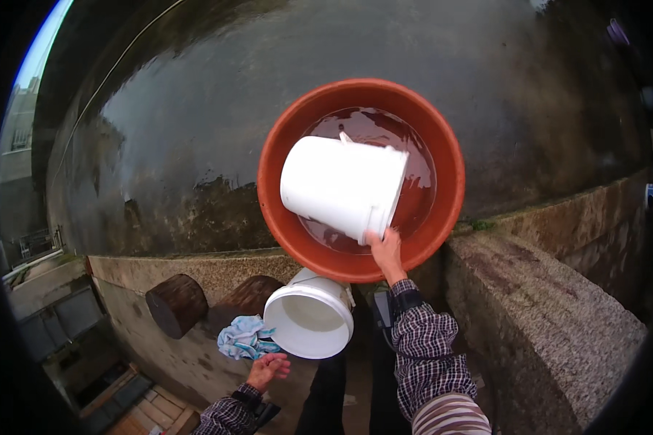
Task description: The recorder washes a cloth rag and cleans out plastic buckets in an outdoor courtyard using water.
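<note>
A white plastic bucket (337, 181) lies on its side in a round reddish-orange tub (270, 181) with shallow water (417, 170) in it. My right hand (387, 254) is closed on the bucket's near rim, at the lower right of the tub. Below the tub, a second white bucket (277, 319) faces me with its mouth; its inside looks pale. Just left of it is a crumpled light-blue and white cloth (243, 339). My left hand (268, 368) hovers near the cloth and that bucket, fingers loosely apart and holding nothing.
The tub rests on a wet, dark concrete surface (210, 123). Two log-like wooden stumps (174, 304) stand by its near edge on the left. A rough stone ledge (530, 304) runs along my right. Lower left, there are wooden boards (156, 409).
</note>
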Motion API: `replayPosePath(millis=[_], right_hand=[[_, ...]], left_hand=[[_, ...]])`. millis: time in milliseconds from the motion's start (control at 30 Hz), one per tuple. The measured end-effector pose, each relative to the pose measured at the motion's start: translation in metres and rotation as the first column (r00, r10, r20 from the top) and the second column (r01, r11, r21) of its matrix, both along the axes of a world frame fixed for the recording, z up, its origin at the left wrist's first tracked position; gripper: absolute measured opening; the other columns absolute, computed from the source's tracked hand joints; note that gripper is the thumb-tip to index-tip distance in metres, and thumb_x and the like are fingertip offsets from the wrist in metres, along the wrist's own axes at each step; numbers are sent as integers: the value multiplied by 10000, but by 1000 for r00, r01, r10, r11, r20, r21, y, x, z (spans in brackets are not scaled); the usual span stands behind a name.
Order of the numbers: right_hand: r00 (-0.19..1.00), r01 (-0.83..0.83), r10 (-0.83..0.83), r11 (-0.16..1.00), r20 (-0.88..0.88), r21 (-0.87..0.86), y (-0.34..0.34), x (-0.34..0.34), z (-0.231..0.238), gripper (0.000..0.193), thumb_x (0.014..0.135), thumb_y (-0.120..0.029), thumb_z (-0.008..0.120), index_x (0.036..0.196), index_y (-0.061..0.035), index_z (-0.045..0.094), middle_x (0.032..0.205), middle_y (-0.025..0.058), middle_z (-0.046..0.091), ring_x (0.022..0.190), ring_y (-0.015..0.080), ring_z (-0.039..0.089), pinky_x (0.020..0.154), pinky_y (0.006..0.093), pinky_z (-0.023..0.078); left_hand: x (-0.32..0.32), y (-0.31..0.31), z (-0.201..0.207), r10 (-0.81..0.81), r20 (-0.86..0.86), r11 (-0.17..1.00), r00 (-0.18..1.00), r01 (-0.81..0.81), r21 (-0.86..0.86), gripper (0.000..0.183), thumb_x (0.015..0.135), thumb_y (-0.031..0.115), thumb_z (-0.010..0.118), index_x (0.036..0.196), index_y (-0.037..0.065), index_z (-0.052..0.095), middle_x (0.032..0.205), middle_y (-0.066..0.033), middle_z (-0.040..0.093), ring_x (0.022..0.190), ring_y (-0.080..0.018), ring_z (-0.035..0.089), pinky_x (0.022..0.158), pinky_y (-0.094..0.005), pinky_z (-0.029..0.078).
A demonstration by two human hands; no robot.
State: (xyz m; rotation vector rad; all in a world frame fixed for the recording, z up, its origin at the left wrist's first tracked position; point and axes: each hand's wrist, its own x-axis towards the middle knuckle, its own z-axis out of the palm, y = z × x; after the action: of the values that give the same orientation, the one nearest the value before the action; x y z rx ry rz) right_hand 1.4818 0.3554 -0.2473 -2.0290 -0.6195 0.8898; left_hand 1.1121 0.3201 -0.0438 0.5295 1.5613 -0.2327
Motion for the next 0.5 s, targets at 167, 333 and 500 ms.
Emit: replayPosePath(millis=[167, 333, 500], right_hand=[[887, 440, -371, 862, -276, 254, 30, 15, 46, 497, 689, -196, 655, 1104, 21, 488, 799, 185, 610, 814, 291, 580, 728, 363, 439], [986, -158, 166, 969, 28, -188, 7, 11, 14, 347, 699, -286, 628, 876, 8, 573, 790, 181, 598, 779, 351, 549, 679, 393, 432], [986, 136, -139, 990, -95, -43, 29, 26, 32, 268, 694, -232, 645, 820, -8, 571, 749, 152, 591, 710, 278, 568, 625, 361, 446]], left_hand=[[3, 5, 7, 9, 0, 1000, 1000, -9, 19, 313, 829, 214, 546, 1048, -5, 504, 913, -115, 591, 760, -183, 591, 652, -310, 509], [4, -2, -2, 2, 7, 1000, 1000, -2, -8, 306, 834, 211, 540, 1052, 0, 501, 913, -111, 593, 765, -184, 592, 652, -306, 509], [7, -1, 4, 4, -10, 1000, 1000, -4, -9, 312, 834, 218, 543, 1054, 1, 499, 913, -113, 593, 766, -190, 593, 652, -309, 510]])
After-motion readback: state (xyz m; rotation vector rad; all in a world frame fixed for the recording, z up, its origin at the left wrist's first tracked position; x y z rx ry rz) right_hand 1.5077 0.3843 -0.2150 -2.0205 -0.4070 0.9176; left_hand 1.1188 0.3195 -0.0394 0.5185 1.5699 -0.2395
